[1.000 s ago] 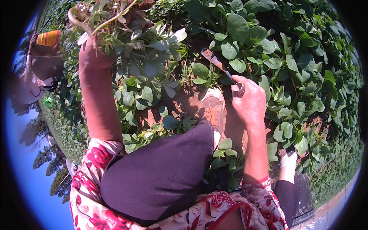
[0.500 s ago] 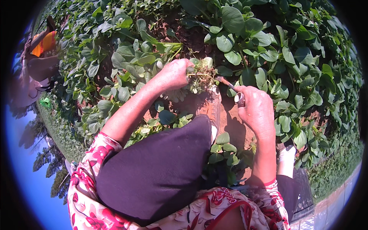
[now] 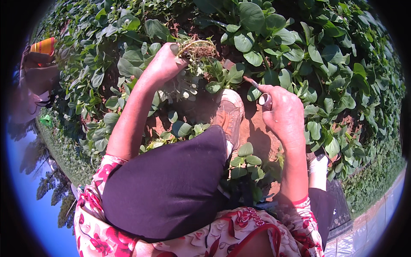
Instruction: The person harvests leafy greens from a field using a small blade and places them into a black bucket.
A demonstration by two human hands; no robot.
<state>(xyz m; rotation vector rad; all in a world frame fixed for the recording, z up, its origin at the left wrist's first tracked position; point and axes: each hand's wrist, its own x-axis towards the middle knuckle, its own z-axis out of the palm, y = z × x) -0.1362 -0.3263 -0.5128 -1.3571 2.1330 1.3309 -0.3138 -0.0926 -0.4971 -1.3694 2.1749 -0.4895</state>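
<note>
My left hand (image 3: 165,64) is closed around a bunch of pulled weeds (image 3: 184,81), held above the leafy bed. Their tangled brownish roots (image 3: 201,50) stick out past my fingers, and the leaves hang below the fist. To the right, my right hand (image 3: 283,112) grips a small hand tool by its round handle (image 3: 265,101). The tool's thin metal shaft (image 3: 251,80) points left toward a low green plant (image 3: 223,77); how its working end is shaped I cannot make out among the leaves.
My brown shoe (image 3: 230,112) stands on reddish soil (image 3: 253,136) between the hands. Broad-leaved green plants (image 3: 252,25) grow densely around. A small seedling (image 3: 246,160) is close to my bent knee (image 3: 171,184). At the far left another person (image 3: 40,77) is near an orange-striped thing (image 3: 43,46).
My left hand has moved up and to the left with the weeds, away from the tool. The right hand has shifted only slightly, still holding the tool.
</note>
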